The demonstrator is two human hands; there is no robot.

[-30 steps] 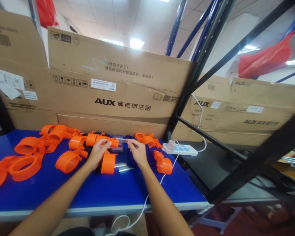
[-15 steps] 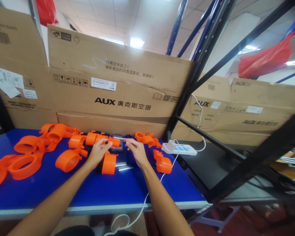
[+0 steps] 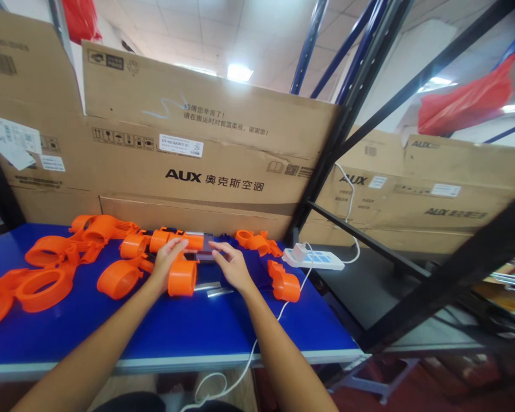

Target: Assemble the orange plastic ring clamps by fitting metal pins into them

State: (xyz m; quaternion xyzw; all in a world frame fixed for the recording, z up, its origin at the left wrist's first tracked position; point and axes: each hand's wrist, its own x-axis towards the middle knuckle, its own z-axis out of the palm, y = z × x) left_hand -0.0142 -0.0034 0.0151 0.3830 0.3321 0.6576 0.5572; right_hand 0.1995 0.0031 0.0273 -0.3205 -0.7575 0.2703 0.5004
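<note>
Left hand (image 3: 166, 260) clamped on orange part (image 3: 182, 279), right hand (image 3: 232, 264) with fingers apart; likely positioning step, next needs steady hold

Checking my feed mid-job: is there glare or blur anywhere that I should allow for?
Head view: the ceiling light is blown out to white; the metal strips look pale and shiny. Also in head view: the left hand and right hand show clear outlines but soft detail; toward the right edge, the black bar looks blurred.
</note>
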